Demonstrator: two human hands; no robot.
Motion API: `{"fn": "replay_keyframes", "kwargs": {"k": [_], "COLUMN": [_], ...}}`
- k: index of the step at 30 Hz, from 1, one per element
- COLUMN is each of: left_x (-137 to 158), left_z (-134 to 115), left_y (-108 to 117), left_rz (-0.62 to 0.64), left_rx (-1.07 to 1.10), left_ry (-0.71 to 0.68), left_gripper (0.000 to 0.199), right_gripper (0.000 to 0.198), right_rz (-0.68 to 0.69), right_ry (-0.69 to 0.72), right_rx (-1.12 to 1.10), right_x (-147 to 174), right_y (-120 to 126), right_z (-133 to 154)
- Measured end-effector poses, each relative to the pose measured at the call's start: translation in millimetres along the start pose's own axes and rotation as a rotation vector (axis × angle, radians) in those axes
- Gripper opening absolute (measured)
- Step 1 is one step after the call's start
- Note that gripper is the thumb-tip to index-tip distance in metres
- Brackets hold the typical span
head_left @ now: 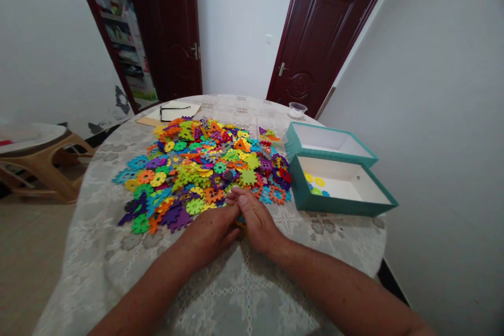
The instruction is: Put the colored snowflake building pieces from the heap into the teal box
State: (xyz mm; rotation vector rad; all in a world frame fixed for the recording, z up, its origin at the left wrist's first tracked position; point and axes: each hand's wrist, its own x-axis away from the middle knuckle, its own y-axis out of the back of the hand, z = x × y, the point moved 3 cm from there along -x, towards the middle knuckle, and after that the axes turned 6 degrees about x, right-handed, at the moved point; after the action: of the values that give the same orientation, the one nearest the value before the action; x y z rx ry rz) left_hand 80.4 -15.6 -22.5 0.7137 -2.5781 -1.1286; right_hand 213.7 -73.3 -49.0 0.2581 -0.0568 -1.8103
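A large heap of colourful plastic interlocking pieces (pixel 220 167), some flower-shaped discs and some notched squares, covers the middle of the table. At its near edge my left hand (pixel 214 227) and my right hand (pixel 258 220) meet, touching each other. My left thumb is stretched out, while the other left fingers are mostly hidden by my right hand. The right fingers lie extended over the left ones, close to an orange square piece (pixel 213 196). A bit of yellow shows between my palms; whether it is held cannot be made out.
Right of the heap stand a teal box (pixel 346 205) with a few yellow, green and blue discs inside and a second teal box (pixel 334 158) behind it. Farther back are a clear plastic bowl (pixel 297 110), eyeglasses (pixel 173 108) on paper, and a few loose pieces (pixel 269 134).
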Motion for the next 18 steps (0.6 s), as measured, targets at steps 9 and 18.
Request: {"fn": "replay_keyframes", "kwargs": {"k": [9,18], "left_x": [4,3], "left_z": [-3,-1], "left_y": [4,1], "left_rz": [-0.020,-0.043], "left_rx": [0.022,-0.059], "left_ry": [-0.032,0.069], "left_gripper": [0.015,0.024], "right_gripper": [0.030,0.023], "right_rz": [0.041,0.239], "right_ry": [0.267,-0.122], "right_rx": [0.692,1.601], "right_x": [-7,-17], "right_y": [41,93], "right_z": [45,33]}}
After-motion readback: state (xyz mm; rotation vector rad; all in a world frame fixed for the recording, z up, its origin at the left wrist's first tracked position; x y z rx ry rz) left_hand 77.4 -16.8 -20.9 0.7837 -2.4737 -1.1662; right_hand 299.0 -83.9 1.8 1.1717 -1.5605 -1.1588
